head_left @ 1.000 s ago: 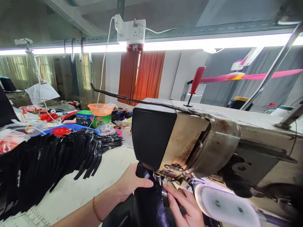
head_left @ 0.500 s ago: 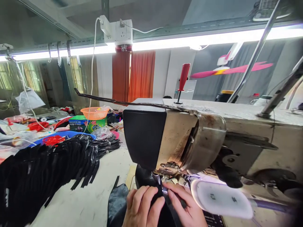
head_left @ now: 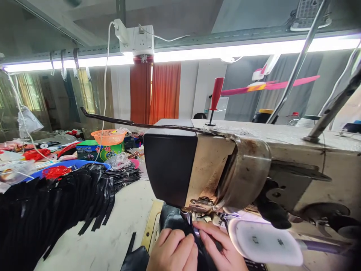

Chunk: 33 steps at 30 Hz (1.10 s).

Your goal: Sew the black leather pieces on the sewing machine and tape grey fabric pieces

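A worn industrial sewing machine [head_left: 239, 165] fills the middle and right of the view. Under its head lies a piece of shiny black leather-like material [head_left: 172, 220]. My left hand [head_left: 173, 250] presses down on this black piece just in front of the needle area, fingers curled over it. My right hand [head_left: 220, 248] pinches the same material right beside the presser foot [head_left: 190, 218], thumb and forefinger together. The two hands touch each other at the fingertips. The needle itself is hidden behind the fingers and the machine head.
A heap of black cut strips [head_left: 53, 203] lies on the white table [head_left: 118, 229] at the left. Behind it are a blue tray [head_left: 70, 165], an orange basket [head_left: 108, 136] and a green box [head_left: 93, 149]. A red-handled screwdriver [head_left: 216, 96] stands on the machine top. A white lamp [head_left: 263, 244] juts out at the lower right.
The view tilted up a little, so my hands sit lower in frame. My left hand slid from the far side of the black piece to its near top, next to my right hand.
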{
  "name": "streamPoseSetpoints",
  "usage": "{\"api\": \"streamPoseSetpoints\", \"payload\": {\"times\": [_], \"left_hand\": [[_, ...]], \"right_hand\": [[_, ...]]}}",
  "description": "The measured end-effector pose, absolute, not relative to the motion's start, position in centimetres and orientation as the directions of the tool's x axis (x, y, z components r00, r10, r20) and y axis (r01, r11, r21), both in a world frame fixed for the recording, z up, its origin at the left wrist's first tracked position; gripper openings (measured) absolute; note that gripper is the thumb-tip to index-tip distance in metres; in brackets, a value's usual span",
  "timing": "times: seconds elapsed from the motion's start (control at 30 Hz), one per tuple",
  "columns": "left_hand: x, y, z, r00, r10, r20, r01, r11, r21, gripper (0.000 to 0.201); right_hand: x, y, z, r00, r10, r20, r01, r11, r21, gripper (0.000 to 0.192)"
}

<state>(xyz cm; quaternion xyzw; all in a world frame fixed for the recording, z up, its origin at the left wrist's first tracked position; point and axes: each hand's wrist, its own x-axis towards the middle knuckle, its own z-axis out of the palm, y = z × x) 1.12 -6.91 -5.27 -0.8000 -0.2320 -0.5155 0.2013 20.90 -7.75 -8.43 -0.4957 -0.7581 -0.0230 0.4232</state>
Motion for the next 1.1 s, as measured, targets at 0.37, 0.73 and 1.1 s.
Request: {"api": "streamPoseSetpoints", "payload": {"times": [0.37,0.73,1.1], "left_hand": [[-1.0,-5.6,-1.2,0.605,0.136,0.784,0.381,-0.914,-0.136,0.039],[-2.3,-3.5,-0.9,0.724,0.134,0.676,0.263,-0.960,-0.092,0.036],[-2.2,-3.9,-0.6,0.652,0.108,0.750,0.218,-0.975,-0.050,0.021]], "right_hand": [[21.0,-7.8,-8.3,-0.221,0.702,0.677,0.819,0.510,-0.261,0.028],[21.2,-7.7,-8.3,-0.248,0.638,0.729,0.841,0.515,-0.165,0.025],[20.7,-9.8,-7.6,0.173,0.760,0.626,0.656,0.385,-0.649,0.030]]}}
